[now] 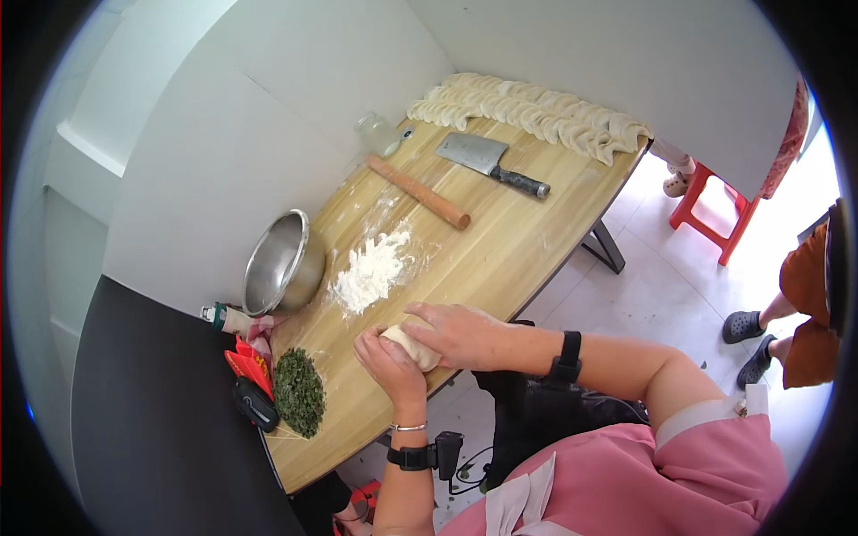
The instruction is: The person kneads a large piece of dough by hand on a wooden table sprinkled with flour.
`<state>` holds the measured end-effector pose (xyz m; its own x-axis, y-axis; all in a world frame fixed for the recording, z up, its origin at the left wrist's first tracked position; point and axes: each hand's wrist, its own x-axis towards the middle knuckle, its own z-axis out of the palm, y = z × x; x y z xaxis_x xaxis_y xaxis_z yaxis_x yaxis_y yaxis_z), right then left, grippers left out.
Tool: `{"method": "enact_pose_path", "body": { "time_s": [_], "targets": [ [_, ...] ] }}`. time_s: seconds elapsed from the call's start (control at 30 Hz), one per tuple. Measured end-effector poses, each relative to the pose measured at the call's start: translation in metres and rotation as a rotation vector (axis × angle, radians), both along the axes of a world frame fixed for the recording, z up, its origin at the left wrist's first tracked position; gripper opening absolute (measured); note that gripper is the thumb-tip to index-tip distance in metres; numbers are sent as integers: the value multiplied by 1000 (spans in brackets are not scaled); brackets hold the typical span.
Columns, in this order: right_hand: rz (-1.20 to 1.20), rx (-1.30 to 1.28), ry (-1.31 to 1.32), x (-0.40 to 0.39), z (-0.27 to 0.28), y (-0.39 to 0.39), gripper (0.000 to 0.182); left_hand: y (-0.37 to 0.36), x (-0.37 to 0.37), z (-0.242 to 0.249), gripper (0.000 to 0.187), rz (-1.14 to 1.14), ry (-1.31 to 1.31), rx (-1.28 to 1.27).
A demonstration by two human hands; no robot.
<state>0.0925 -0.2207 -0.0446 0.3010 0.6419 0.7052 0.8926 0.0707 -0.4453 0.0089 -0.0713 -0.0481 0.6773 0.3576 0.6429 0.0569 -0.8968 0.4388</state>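
A pale ball of dough (415, 347) is held between my two hands at the near edge of the wooden table (500, 259). My left hand (390, 362) wraps round its left side, fingers curved. On its upper right side lies my right hand (454, 334), pressing against the dough. Just beyond my hands is a heap of white flour (371, 275). A wooden rolling pin (418, 191) lies behind the flour, and a cleaver (487, 163) with a black handle rests farther back.
Rows of dumplings (536, 112) line the far edge. A glass jar (377, 134), a steel bowl (284, 263), chopped greens (298, 393) and a red packet (248, 364) stand along the left side. A red stool (726, 219) and a person's legs (786, 313) are at the right.
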Motion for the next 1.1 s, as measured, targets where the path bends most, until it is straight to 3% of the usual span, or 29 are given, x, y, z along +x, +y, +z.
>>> {"method": "enact_pose_path", "body": {
  "time_s": [0.03,0.1,0.2,0.27,0.4,0.47,0.57,0.63,0.7,0.73,0.77,0.83,0.9,0.97,1.0,1.1],
  "targets": [
    [-3,-3,3,7,2,6,48,0,6,-1,23,40,19,5],
    [113,-346,77,20,10,19,56,5,19,-2,23,77,40,7],
    [88,-502,84,41,25,25,61,25,42,0,23,106,163,13],
    [79,-508,103,53,22,36,60,35,53,1,25,158,305,77],
    [52,-458,224,72,8,56,57,71,80,-5,32,79,311,204],
    [-16,-450,292,68,7,63,60,68,93,13,40,174,459,-116],
    [-194,-360,398,43,6,67,65,82,103,21,45,46,548,-17],
    [-300,-278,440,14,6,62,69,77,102,23,39,3,524,-46],
    [-337,-300,397,-12,12,47,72,66,91,26,32,-270,342,-21],
    [-287,-334,346,-16,8,38,63,60,83,28,23,-321,287,9],
    [-285,-333,347,-19,4,33,63,53,71,28,23,-319,288,10],
    [-312,-6,273,-24,-3,27,55,32,42,34,20,-231,77,250],
    [-205,-5,262,-22,-11,28,53,15,18,38,15,-227,21,335],
    [-92,-3,248,-23,-13,26,50,8,-2,37,14,-269,-83,143],
    [-72,-30,200,-22,-12,22,49,18,-15,38,9,-251,41,-116],
    [-34,-38,124,-20,-16,22,50,30,-13,25,15,-32,-22,-115]
  ]
}}
